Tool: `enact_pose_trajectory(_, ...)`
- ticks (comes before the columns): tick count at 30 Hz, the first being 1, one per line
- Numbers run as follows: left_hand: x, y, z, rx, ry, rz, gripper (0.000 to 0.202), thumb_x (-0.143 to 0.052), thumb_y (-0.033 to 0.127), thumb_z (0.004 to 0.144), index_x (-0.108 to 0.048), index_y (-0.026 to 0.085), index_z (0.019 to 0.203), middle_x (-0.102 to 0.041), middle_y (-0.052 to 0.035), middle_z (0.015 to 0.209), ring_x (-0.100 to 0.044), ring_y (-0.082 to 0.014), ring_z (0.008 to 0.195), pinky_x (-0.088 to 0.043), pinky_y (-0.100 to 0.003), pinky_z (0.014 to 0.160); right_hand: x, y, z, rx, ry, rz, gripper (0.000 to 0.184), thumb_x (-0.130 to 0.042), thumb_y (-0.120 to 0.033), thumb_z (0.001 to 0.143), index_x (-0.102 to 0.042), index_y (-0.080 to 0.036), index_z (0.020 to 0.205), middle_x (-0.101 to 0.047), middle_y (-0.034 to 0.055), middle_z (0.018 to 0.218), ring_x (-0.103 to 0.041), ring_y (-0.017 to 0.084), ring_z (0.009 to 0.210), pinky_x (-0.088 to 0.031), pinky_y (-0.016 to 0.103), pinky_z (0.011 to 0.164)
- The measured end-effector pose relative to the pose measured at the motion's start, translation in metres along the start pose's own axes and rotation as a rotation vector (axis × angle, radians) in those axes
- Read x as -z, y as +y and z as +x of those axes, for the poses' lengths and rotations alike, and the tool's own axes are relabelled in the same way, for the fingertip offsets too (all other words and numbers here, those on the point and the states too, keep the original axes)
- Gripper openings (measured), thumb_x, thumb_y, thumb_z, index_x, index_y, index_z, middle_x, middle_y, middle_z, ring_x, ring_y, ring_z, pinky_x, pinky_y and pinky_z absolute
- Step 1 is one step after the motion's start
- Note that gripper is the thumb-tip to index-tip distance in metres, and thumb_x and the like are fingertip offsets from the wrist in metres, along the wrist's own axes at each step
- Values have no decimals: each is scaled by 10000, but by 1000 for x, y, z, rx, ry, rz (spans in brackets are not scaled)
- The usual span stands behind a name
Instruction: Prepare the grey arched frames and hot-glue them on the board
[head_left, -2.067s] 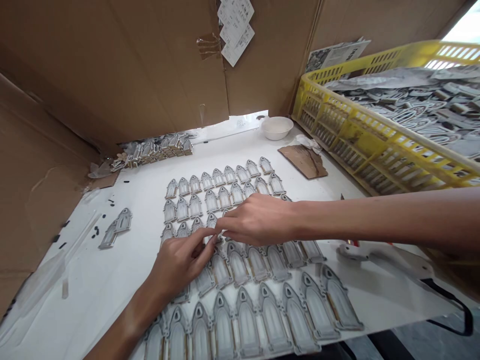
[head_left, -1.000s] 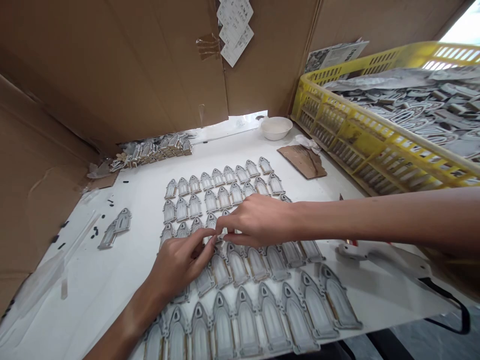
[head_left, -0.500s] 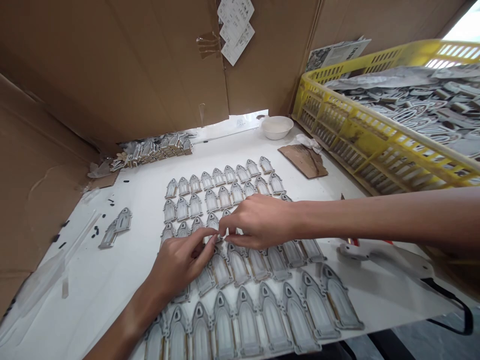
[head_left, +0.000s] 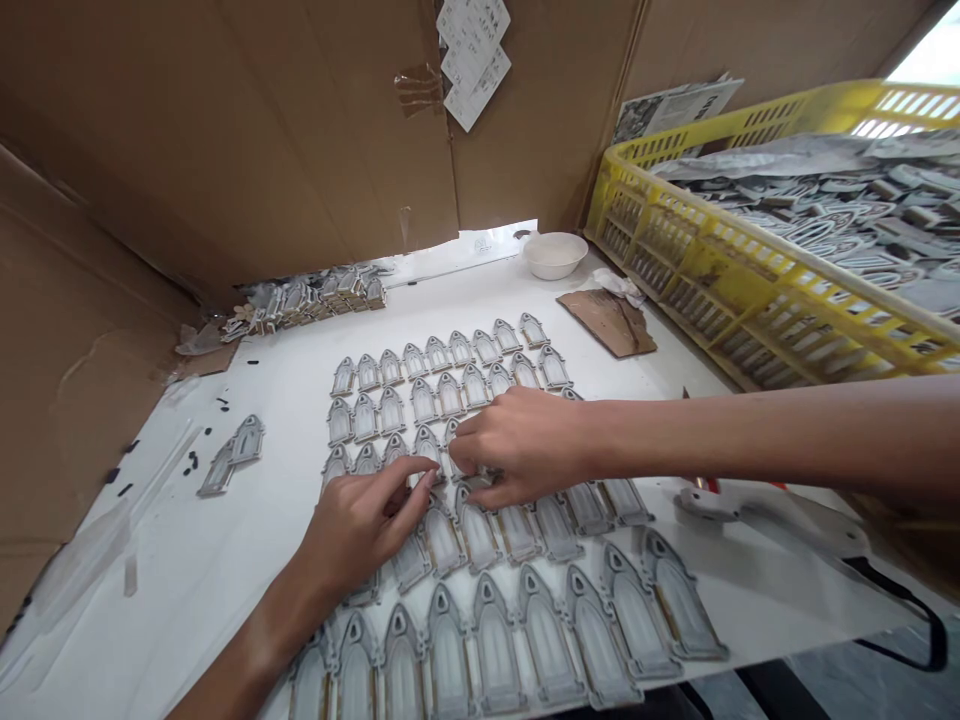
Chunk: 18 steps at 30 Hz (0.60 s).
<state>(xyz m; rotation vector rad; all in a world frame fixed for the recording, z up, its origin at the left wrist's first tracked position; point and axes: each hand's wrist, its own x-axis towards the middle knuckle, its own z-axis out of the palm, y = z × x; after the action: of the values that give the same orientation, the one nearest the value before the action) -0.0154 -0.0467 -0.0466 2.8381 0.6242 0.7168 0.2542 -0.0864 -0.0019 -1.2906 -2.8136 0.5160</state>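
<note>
Arched pieces point(head_left: 478, 532) on white table point(head_left: 292, 375)

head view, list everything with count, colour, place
arches: dozens, grey, on table
pile: one, grey, back left
bits: several, black, left
plastic: some, clear, left
table: one, white, below
bowl: one, white, back
scrap: one, brown, right
wad: one, white, right
crate: one, yellow, right
parts: many, grey, in crate
tool: one, white, right
newspaper: one, grey, behind crate
labels: several, white, back
cardboard: several, brown, back, left
left hand: one, bare, over arches
right hand: one, bare, over arches
</note>
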Motion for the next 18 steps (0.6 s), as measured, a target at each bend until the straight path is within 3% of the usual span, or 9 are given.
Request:
enact_pose_trajectory(9, 0, 1, 2, -1, 1, 14, 128, -621, 230, 1122, -746, 231, 1147, -504, 141, 534, -447, -72, 405, -387, -217, 487, -5, -1, 0, 24, 28, -24, 131, -748, -274, 998, -763, -185, 903, -732, 16, 909, -331, 126, 611, -198, 351, 554)
enact_pose_trajectory(18, -1, 1, 0, -9, -13, -3, 111, -638, 219, 1117, -728, 239, 1178, -467, 146, 540, -427, -81, 409, -381, -221, 495, -6, 0, -1, 34, 44, -45, 154, -665, -267, 1061, -771, -168, 1009, -769, 59, 996, -484, 145, 672, -191, 357, 565)
